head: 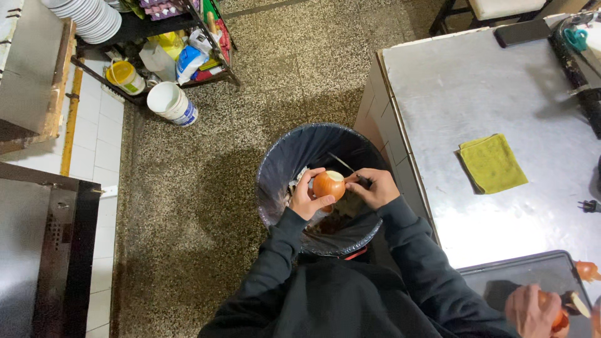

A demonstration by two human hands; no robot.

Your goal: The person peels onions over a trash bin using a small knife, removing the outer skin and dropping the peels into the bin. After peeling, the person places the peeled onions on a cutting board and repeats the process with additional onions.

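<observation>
An orange-brown onion (328,185) with its pale cut top showing is held over a round bin lined with a dark bag (300,150). My left hand (307,199) cups the onion from the left and below. My right hand (374,188) grips a small knife (342,164) whose thin blade points up and left, its edge against the onion's right side. Peelings lie at the bottom of the bin. Both arms wear black sleeves.
A steel counter (488,94) stands to the right with a folded green cloth (492,163) and a dark tray (532,275). Another person's hand (532,310) holds an onion at the lower right. A white bucket (170,103) and a shelf rack (156,37) stand at the upper left.
</observation>
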